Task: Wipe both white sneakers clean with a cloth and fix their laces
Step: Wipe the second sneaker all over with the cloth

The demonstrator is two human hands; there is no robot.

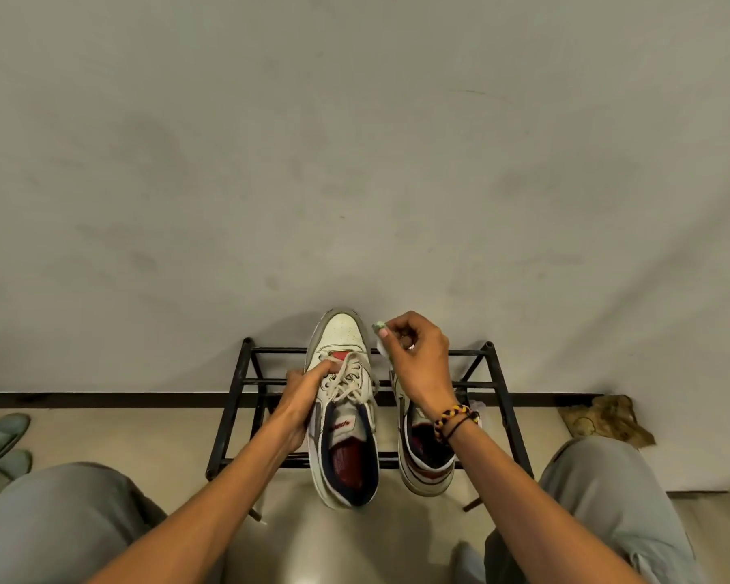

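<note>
Two white sneakers with navy and red trim stand on a black metal shoe rack [500,375]. The left sneaker [344,415] points toward the wall, its white laces [346,381] loose over the tongue. My left hand [302,398] grips this sneaker's left side, fingers curled into the laces near the lower eyelets. The right sneaker [424,453] is partly hidden under my right forearm. My right hand [416,356] hovers over its toe, fingers curled round a small pale cloth [381,337] that sticks out between thumb and forefinger.
The rack stands against a stained pale wall with a dark skirting strip. Grey-green slippers [1,440] lie on the floor at far left. A crumpled brown rag [607,419] sits at the right by the wall. My knees in grey trousers flank the rack.
</note>
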